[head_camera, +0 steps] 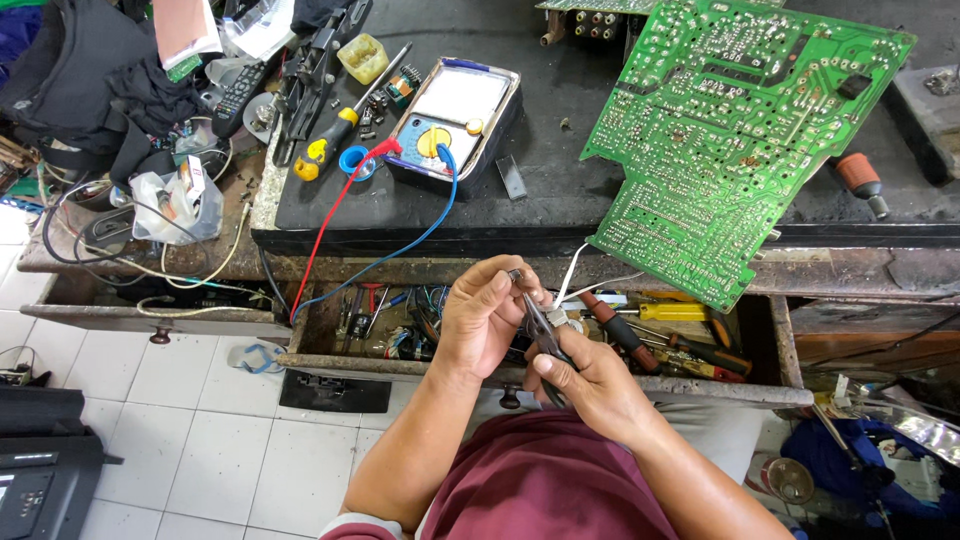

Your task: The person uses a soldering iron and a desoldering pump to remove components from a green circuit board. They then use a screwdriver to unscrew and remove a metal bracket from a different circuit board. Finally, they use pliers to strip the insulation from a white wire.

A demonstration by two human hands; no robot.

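Note:
My left hand (482, 318) pinches a small dark component (515, 274) between thumb and fingertips, over an open drawer. My right hand (590, 385) grips the handles of a pair of small pliers (540, 325), whose jaws point up to the component. Both hands are close together, just in front of my maroon shirt. A large green circuit board (730, 130) lies solder side up on the black bench top, above and to the right of my hands, overhanging the bench edge.
An analogue multimeter (455, 115) with red and blue leads sits on the bench. Screwdrivers (640, 325) and tools fill the open drawer (700, 390). A yellow-handled screwdriver (335, 135), a remote control (237, 95), bags and cables clutter the left. White tiled floor lies below.

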